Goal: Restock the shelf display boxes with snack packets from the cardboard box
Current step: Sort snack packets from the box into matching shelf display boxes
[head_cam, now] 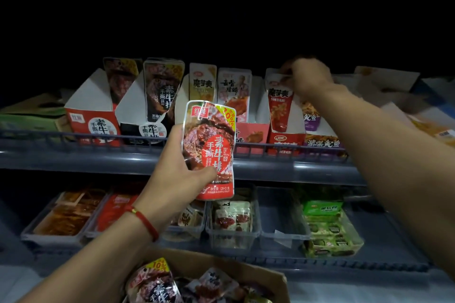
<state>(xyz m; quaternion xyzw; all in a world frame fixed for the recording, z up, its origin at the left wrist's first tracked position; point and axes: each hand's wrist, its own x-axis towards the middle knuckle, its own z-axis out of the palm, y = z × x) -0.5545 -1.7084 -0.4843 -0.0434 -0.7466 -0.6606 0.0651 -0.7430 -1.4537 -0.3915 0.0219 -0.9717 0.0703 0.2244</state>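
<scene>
My left hand (181,174) grips a red snack packet (211,147) upright in front of the upper shelf. Reaching to the upper shelf, my right hand (307,76) pinches the top of a red packet (279,106) standing in a red display box (285,141). To the left on the same shelf stand a red display box (92,120) and a black display box (145,128), each with packets in it. The cardboard box (266,275) with several loose packets (157,283) sits at the bottom of the view.
The grey upper shelf rail (73,147) runs across the view. The lower shelf holds clear plastic bins (283,231) with other snacks and a green box (330,229). A pink display box (251,133) and a purple one (322,142) flank the red box.
</scene>
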